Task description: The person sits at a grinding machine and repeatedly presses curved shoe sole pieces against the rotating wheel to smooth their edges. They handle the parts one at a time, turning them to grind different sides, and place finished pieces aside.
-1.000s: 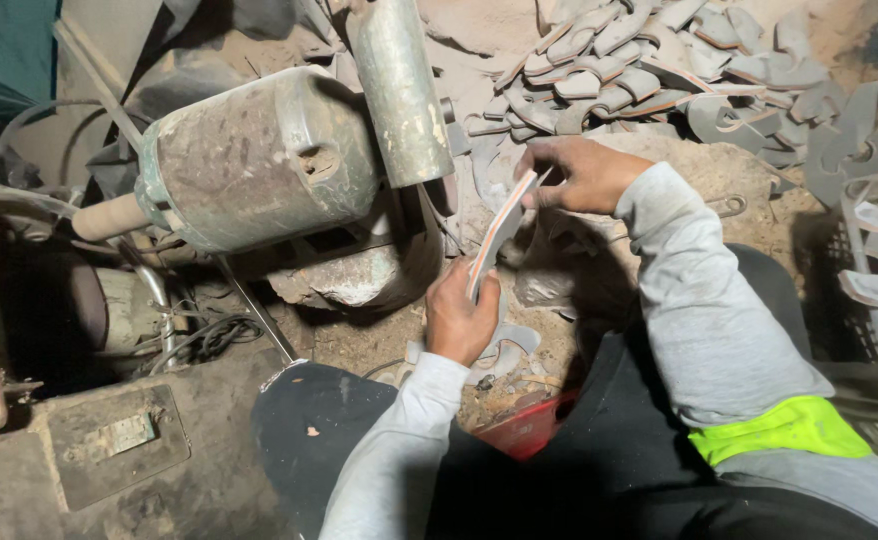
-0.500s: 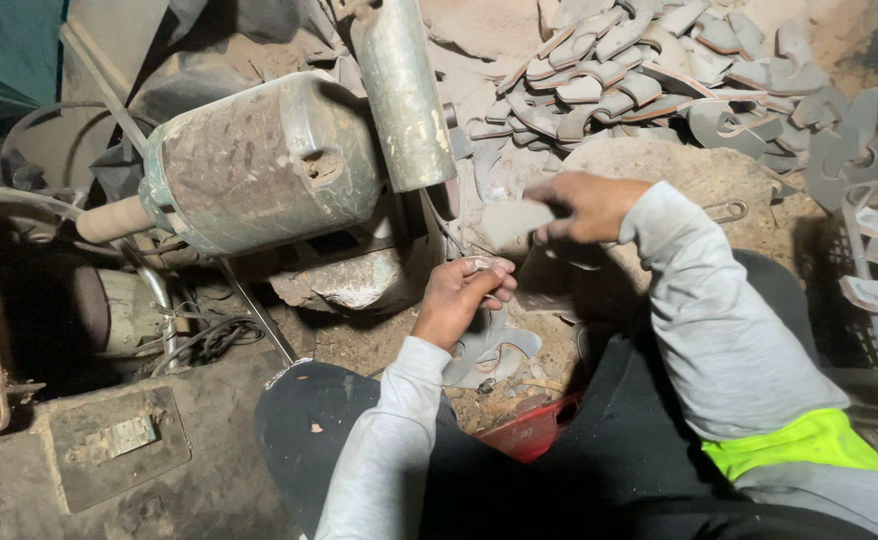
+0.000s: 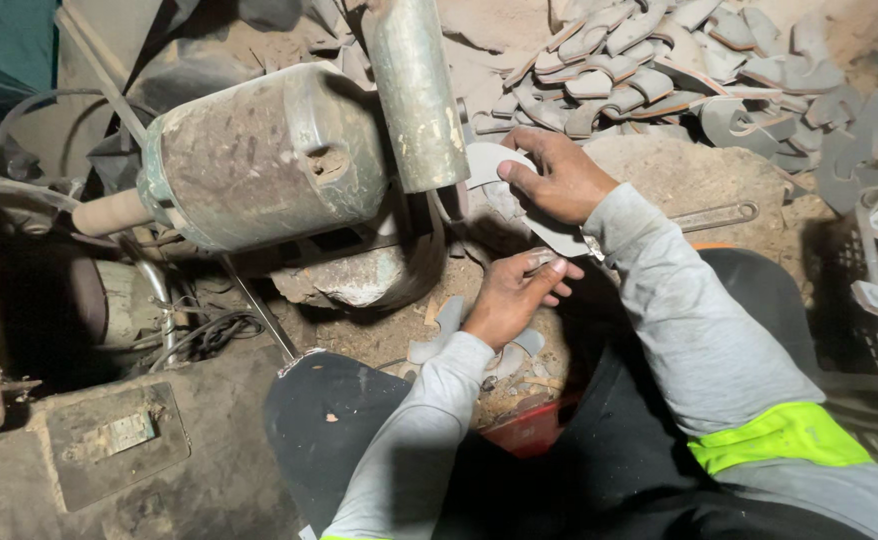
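A rusted motor housing (image 3: 259, 155) is seen left of both hands, with a grey cylinder (image 3: 414, 90) just right of it. The lower end of a curved metal blade (image 3: 549, 232) is pinched by the left hand (image 3: 511, 295), fingers closed on it. Its upper end, beside the cylinder, is pressed under the right hand (image 3: 559, 178). A pile of similar blades (image 3: 659, 70) lies beyond the right hand.

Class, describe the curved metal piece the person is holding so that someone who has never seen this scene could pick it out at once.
Start at the big rusty green motor and follow its pale vertical cylinder down to its lower end. Just right of that end, the right hand presses a flat, grey, crescent-shaped blade, with the left hand below. Unlike the similar blades heaped behind, it alone is gripped.
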The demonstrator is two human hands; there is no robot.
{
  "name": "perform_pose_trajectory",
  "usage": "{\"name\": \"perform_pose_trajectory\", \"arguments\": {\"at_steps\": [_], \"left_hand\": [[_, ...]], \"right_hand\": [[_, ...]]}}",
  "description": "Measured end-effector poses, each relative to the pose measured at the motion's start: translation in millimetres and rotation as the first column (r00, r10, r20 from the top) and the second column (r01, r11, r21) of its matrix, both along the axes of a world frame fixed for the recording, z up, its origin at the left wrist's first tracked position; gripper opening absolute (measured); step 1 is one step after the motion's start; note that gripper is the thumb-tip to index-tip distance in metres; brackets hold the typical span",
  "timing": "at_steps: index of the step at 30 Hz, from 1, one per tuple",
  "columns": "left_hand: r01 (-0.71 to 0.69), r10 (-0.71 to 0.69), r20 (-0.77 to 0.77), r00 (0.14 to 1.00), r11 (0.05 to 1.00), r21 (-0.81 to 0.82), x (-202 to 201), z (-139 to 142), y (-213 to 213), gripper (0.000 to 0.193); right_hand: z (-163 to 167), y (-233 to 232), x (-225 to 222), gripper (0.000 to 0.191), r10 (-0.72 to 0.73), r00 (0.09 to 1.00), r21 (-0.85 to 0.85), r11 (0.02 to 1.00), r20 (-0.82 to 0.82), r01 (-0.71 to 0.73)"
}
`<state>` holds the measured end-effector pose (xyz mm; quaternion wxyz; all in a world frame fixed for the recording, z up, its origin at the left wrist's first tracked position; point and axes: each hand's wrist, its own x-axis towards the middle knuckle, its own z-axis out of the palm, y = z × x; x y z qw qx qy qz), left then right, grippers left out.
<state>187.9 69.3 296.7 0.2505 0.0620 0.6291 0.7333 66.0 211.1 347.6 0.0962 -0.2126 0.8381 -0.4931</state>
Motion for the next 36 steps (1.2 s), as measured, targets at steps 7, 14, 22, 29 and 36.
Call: {"name": "perform_pose_trajectory", "arguments": {"at_steps": [7,14,22,29,36], "left_hand": [[-0.010,0.010,-0.059,0.998,1.000,0.009,0,5,3,0.036],[-0.011,0.011,-0.047,0.999,1.000,0.002,-1,9,7,0.033],[-0.178,0.141,-0.247,0.959,0.975,-0.136,17,12,18,0.030],[-0.264,0.213,-0.262,0.941,0.948,-0.179,22,22,13,0.026],[-0.217,0.213,-0.070,0.975,0.974,-0.068,11,9,16,0.029]], "right_hand": [[9,-4,-6,0.030,-0.003,0.998,-0.032,0.999,0.059,0.004],[10,-2,-1,0.030,0.017,0.976,-0.084,0.996,0.216,0.001],[16,36,3,0.026,0.372,0.817,-0.298,0.919,0.441,-0.257],[21,33,6,0.029,0.305,0.767,-0.437,0.899,0.565,-0.036],[17,20,7,0.025,0.093,0.884,-0.217,0.976,0.458,0.009]]}}
